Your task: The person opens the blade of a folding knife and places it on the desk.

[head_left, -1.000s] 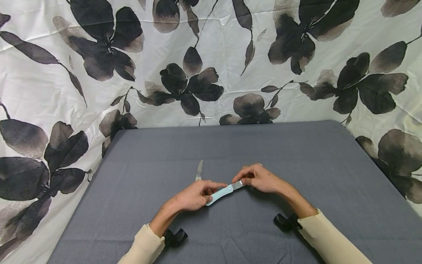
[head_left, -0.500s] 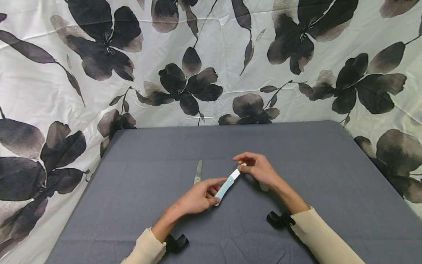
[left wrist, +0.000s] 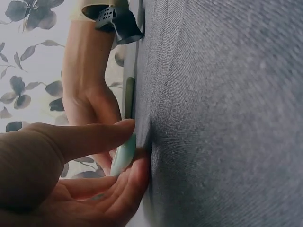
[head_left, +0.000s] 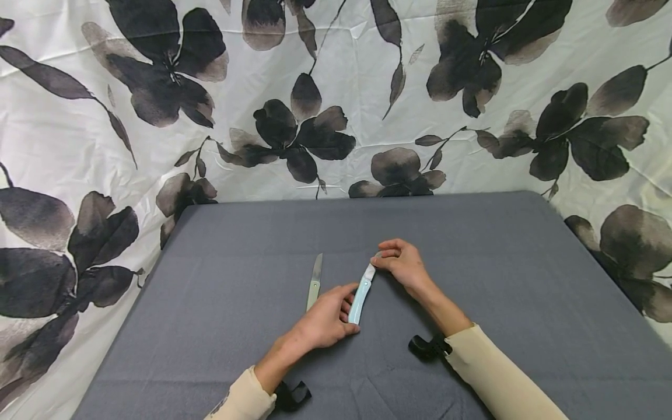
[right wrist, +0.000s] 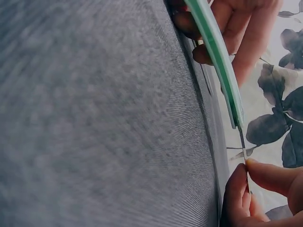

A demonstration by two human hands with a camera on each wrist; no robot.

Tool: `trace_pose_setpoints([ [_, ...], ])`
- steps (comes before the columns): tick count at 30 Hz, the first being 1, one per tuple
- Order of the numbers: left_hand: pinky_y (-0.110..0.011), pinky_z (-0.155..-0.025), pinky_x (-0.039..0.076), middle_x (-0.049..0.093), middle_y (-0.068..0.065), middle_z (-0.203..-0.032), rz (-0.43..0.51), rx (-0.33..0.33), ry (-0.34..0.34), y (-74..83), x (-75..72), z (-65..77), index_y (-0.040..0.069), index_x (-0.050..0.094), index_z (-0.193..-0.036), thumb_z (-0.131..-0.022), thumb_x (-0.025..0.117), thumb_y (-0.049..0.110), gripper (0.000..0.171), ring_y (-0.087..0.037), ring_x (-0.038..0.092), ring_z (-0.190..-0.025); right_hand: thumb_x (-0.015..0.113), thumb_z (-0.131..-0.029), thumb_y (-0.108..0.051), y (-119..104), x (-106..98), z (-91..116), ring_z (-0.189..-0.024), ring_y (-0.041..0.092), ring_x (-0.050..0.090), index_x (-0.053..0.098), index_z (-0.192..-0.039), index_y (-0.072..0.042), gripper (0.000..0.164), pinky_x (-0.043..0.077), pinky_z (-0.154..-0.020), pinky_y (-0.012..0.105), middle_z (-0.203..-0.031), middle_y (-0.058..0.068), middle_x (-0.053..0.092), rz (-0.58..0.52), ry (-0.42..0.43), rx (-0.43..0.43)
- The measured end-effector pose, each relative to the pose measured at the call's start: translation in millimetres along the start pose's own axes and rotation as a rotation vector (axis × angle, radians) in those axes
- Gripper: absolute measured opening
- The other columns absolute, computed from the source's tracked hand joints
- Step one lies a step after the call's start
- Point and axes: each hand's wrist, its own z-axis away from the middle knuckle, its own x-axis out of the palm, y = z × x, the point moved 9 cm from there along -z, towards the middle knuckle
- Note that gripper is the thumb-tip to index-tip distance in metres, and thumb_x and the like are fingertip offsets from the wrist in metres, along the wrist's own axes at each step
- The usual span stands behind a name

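The light-blue knife (head_left: 360, 297), apparently a folding type, was positioned between the two hands near the middle of the tabletop (head_left: 236, 251), blade unfolded and directed away from the person; contact between knife and surface could not be confirmed. The left hand (head_left: 322, 321) was partly closed, thumb on one side of the handle (right wrist: 220, 56) and fingers on the other. The right hand (head_left: 404, 265) pinched the blade (right wrist: 243, 141) toward its tip between thumb and fingertips. Primary hazard: a cut to the right hand, since bare skin bore on the metal; a slip along the blade, or a twist of the handle while the pinch held, would probably have been the cause. Which edge was ground could not be determined. Secondary hazard: trapping of the left fingers. Should the blade have been turned about its pivot toward the handle, any fingertip lying across the slot would have stood in its path; excess force against a stiff pivot, followed by sudden release, was judged the likeliest cause. Dropping was also possible, because the left grip appeared light and a smooth handle might have rolled under side load. A further hazard was the green knife (head_left: 315, 284), which lay unfolded just beside the left hand; a careless sideways movement of that hand could have displaced it or met its blade.
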Motion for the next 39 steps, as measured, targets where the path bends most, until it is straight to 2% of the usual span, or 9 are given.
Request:
trace_pose_setpoints([
  [4,-0.019,-0.073,0.054,0.063,-0.014,-0.111,-0.089,0.007,0.029,2.9,-1.8,0.0,-0.007,0.051,-0.147,-0.077,0.087,-0.004,0.078,-0.019,0.064,-0.092,0.075,-0.092,-0.001,0.7,2.6,-1.0,-0.077,0.006,0.067,0.057,-0.131,0.012,0.045,0.058,-0.075,0.021,-0.102,0.012,0.065,-0.005,0.018,0.016],
  [8,-0.022,-0.079,0.051,0.064,-0.012,-0.113,-0.18,0.013,0.061,5.4,-2.7,-0.3,-0.003,0.056,-0.144,-0.077,0.09,0.006,0.076,-0.02,0.064,-0.096,0.075,-0.092,-0.001,-2.1,5.0,-1.6,-0.074,0.004,0.069,0.061,-0.125,0.014,0.038,0.059,-0.074,0.022,-0.1,0.017,0.07,0.03,0.035,-0.003],
  [11,-0.024,-0.08,0.048,0.061,-0.01,-0.111,-0.205,0.003,0.077,5.7,-2.3,0.2,-0.001,0.06,-0.14,-0.076,0.092,0.009,0.072,-0.02,0.06,-0.094,0.074,-0.093,-0.001,-4.6,7.3,-1.7,-0.075,0.005,0.071,0.063,-0.122,0.013,0.033,0.059,-0.072,0.023,-0.099,0.021,0.074,0.076,0.027,-0.019],
  [18,-0.022,-0.074,0.045,0.055,-0.009,-0.106,-0.201,-0.034,0.086,3.6,-0.8,1.4,-0.003,0.058,-0.141,-0.078,0.091,0.01,0.072,-0.01,0.051,-0.083,0.072,-0.096,-0.008,-15.4,8.7,-1.2,-0.07,0.015,0.068,0.071,-0.12,0.006,0.028,0.053,-0.062,0.026,-0.103,0.021,0.07,0.332,0.012,-0.079],
  [21,-0.022,-0.072,0.044,0.055,-0.01,-0.107,-0.2,-0.048,0.083,2.0,-0.2,0.6,-0.004,0.056,-0.144,-0.08,0.09,0.011,0.074,-0.009,0.049,-0.082,0.07,-0.098,-0.012,-16.9,10.5,0.1,-0.077,0.019,0.064,0.071,-0.124,0.004,0.03,0.049,-0.065,0.027,-0.105,0.018,0.067,0.43,-0.016,-0.08],
  [24,-0.022,-0.071,0.044,0.053,-0.01,-0.106,-0.21,-0.054,0.079,0.8,0.7,-0.1,-0.004,0.055,-0.145,-0.08,0.09,0.011,0.076,-0.008,0.047,-0.079,0.068,-0.099,-0.012,-17.4,12.2,0.8,-0.084,0.021,0.061,0.071,-0.126,0.004,0.031,0.046,-0.069,0.029,-0.103,0.016,0.068,0.483,-0.036,-0.09],
  [28,-0.022,-0.07,0.043,0.052,-0.008,-0.104,-0.227,-0.06,0.073,-0.4,2.0,0.0,-0.004,0.054,-0.146,-0.08,0.09,0.011,0.076,-0.007,0.046,-0.077,0.065,-0.098,-0.006,-18.0,12.0,0.9,-0.082,0.022,0.062,0.072,-0.125,0.004,0.03,0.046,-0.07,0.029,-0.098,0.016,0.071,0.504,-0.042,-0.115],
  [34,-0.022,-0.071,0.044,0.051,-0.008,-0.103,-0.236,-0.061,0.063,-1.2,2.7,0.1,-0.006,0.051,-0.148,-0.081,0.09,0.011,0.079,-0.007,0.046,-0.076,0.06,-0.1,-0.005,-16.4,9.7,2.7,-0.083,0.021,0.062,0.068,-0.133,0.002,0.034,0.047,-0.07,0.03,-0.103,0.017,0.073,0.495,-0.103,-0.124],
  [39,-0.021,-0.071,0.045,0.051,-0.009,-0.107,-0.214,-0.058,0.065,-1.6,3.1,-0.3,-0.006,0.047,-0.151,-0.082,0.09,0.015,0.084,-0.006,0.045,-0.075,0.062,-0.101,-0.006,-18.3,-0.8,5.1,-0.073,0.017,0.059,0.068,-0.133,0.002,0.033,0.047,-0.064,0.031,-0.1,0.019,0.071,0.473,-0.129,-0.147],
])
